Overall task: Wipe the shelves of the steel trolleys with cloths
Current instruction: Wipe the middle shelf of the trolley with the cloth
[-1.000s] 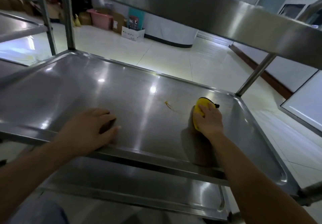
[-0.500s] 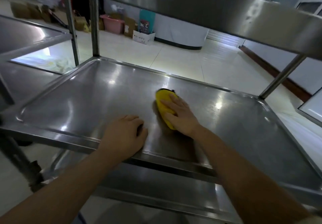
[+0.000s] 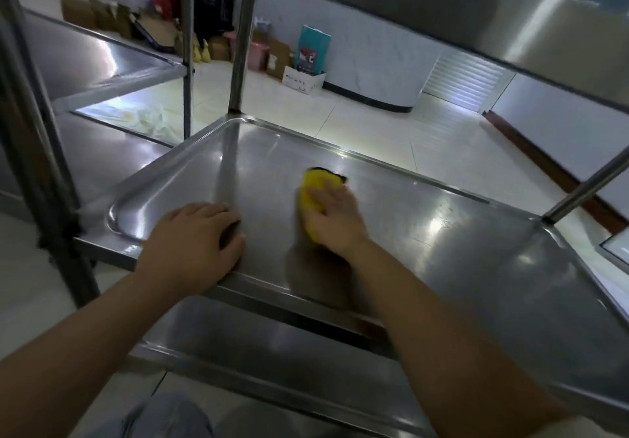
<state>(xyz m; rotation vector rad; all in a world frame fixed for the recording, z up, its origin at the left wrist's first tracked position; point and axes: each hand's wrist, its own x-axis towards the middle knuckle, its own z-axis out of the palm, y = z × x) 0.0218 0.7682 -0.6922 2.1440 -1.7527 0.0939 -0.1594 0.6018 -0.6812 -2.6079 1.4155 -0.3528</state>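
1. Yellow cloth (image 3: pixel 315 195), bunched into a pad with a dark edge at its far end, lies on the middle shelf of a stainless-steel trolley (image 3: pixel 476 260), left of the shelf's centre and nearer the far rim than the near one.
2. The right hand (image 3: pixel 335 218) lies on top of the cloth, fingers spread over it and bent down around its near side, pressing it to the steel; hand and cloth are slightly blurred.
3. The left hand (image 3: pixel 190 243) rests on the shelf's near rim toward the left corner, palm down, fingers loosely bent with the tips on the tray surface and nothing held in them.
4. The two hands sit near each other, apart, with bare steel between them.
5. The underside of the trolley's top shelf (image 3: pixel 425 5) fills the upper part of the head view; a lower shelf (image 3: pixel 272 345) shows below the near rim.
6. A second steel trolley (image 3: pixel 102 63) stands just beside the first, on the left.
7. Cardboard boxes (image 3: pixel 92 11), a pink plastic bin (image 3: pixel 258 54) and a teal carton in a white box (image 3: pixel 313 49) line the far wall on the pale tiled floor (image 3: pixel 374 131).
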